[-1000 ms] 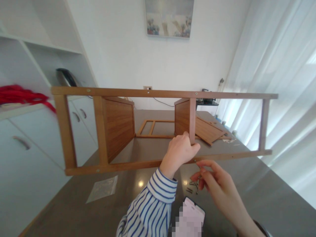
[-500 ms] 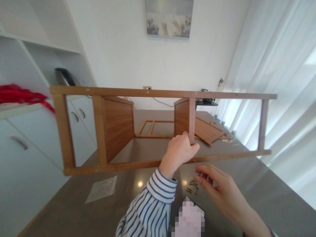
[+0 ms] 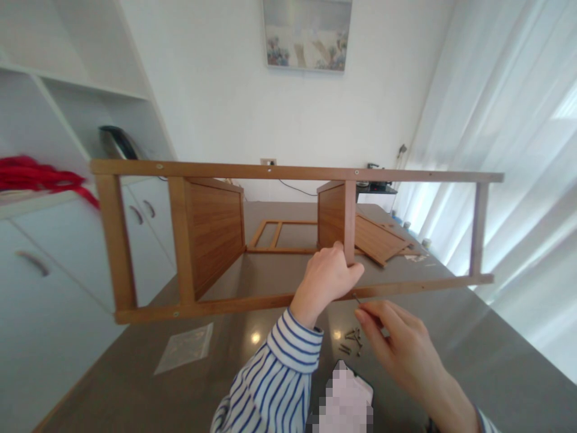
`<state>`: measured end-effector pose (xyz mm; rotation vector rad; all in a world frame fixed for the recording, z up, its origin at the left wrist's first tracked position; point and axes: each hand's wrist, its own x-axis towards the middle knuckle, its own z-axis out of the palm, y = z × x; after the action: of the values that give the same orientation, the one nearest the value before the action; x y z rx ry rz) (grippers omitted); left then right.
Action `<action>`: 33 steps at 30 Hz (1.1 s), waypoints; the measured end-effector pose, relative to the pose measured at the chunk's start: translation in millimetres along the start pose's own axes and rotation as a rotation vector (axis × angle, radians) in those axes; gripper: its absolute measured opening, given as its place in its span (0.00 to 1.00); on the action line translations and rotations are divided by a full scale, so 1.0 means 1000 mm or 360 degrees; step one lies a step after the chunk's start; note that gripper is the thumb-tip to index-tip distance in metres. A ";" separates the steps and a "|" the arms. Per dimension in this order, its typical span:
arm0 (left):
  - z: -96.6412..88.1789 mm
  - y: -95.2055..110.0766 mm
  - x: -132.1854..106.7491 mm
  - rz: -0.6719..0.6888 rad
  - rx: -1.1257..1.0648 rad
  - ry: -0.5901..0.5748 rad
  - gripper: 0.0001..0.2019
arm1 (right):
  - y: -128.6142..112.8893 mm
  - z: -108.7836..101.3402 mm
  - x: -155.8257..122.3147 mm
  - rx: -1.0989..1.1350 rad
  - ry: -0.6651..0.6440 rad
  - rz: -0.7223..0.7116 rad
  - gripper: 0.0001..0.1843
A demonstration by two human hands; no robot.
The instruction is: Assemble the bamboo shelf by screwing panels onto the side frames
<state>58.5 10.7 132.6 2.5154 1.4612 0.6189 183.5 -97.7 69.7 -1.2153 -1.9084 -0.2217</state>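
Observation:
A long wooden ladder-like frame (image 3: 279, 172) with two brown panels fixed behind it stands on edge on the grey table (image 3: 451, 361). My left hand (image 3: 325, 278), in a blue-striped sleeve, is closed around one of the frame's upright rungs just above the lower rail. My right hand (image 3: 396, 343) pinches a small dark screw (image 3: 356, 297), its tip touching the lower rail right below my left hand. Several more dark screws (image 3: 350, 341) lie on the table under my right hand.
A second wooden frame (image 3: 274, 236) and a loose brown panel (image 3: 378, 239) lie further back on the table. An empty clear plastic bag (image 3: 184, 347) lies near the left. White cabinets (image 3: 54, 282) stand at left, curtains at right. A phone (image 3: 347, 403) lies at the near edge.
My right hand has lifted from just above the loose screws and brought one screw up to the frame's lower rail. My left hand and the frame have stayed put.

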 end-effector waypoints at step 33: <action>0.000 0.001 -0.002 0.0007 -0.0017 0.0005 0.15 | -0.001 -0.006 0.013 -0.0503 -0.0066 -0.0365 0.14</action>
<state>58.6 8.9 132.1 2.5116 1.4497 0.6304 184.1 -92.7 82.5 -1.2060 -2.1045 -0.6450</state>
